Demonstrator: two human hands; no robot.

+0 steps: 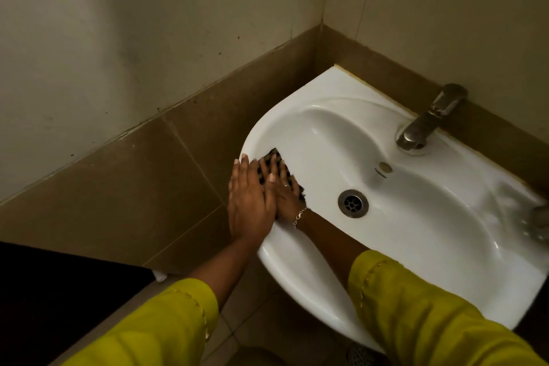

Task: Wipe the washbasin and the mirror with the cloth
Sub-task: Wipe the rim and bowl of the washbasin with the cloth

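Observation:
The white washbasin (416, 217) fills the right half of the view, fixed to a tiled corner. A dark checked cloth (274, 157) lies flat on the basin's left inner slope, just inside the rim. My right hand (283, 190) presses flat on the cloth, fingers spread, a bracelet at the wrist. My left hand (248, 202) lies flat beside it on the rim, its fingers overlapping the right hand and the cloth's edge. Most of the cloth is hidden under the hands. No mirror is in view.
A metal tap (427, 119) stands at the basin's back edge, with the overflow hole (385, 167) and the drain (352, 203) below it. A blurred metal fitting (539, 223) shows at the right edge. Brown wall tiles (148, 175) close in on the left and behind.

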